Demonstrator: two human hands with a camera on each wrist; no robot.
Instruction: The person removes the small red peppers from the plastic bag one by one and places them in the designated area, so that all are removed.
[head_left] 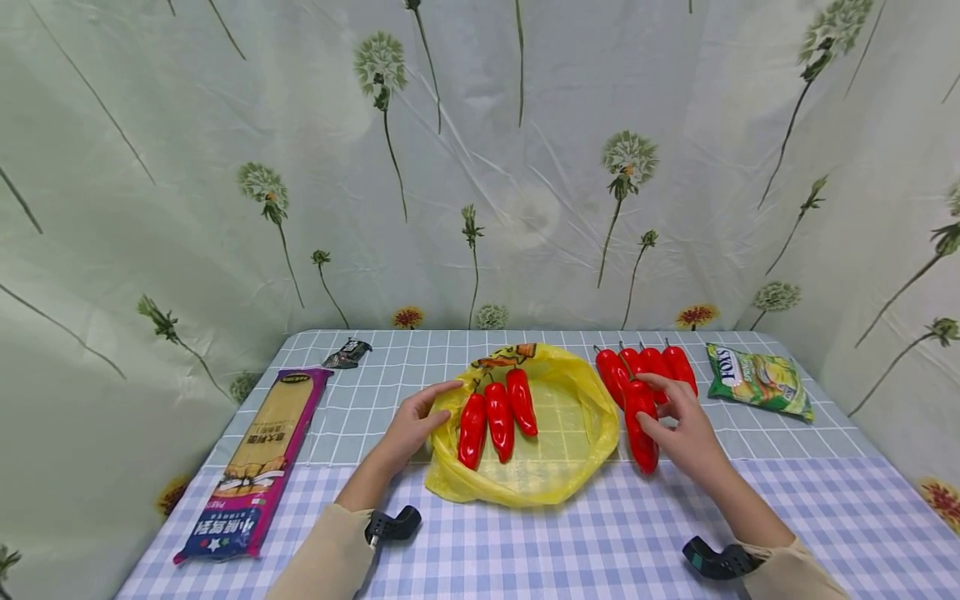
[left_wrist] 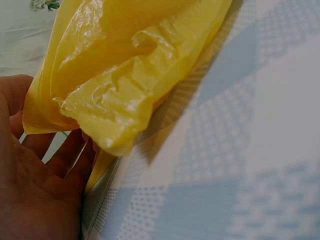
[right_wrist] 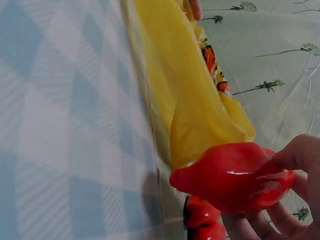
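Note:
A yellow plastic bag (head_left: 517, 496) lies with its mouth wide open, and three red peppers (head_left: 499, 421) rest inside it. My left hand (head_left: 411, 425) holds the bag's left rim, its thumb at the inner side and its fingers behind the plastic in the left wrist view. Just right of the bag, my right hand (head_left: 686, 437) grips another red pepper (right_wrist: 235, 175) between thumb and fingers. This pepper points its narrow end toward me. Behind it lies a group of several more red peppers (head_left: 678, 367), partly covered by the right hand in the head view.
Far left lies a long pack of pasta (head_left: 255, 458), with a small black packet (head_left: 348, 353) beyond its top end. A green Fox's candy bag (head_left: 759, 382) is at the back right. A patterned curtain (head_left: 525, 208) stands along the table's far edge.

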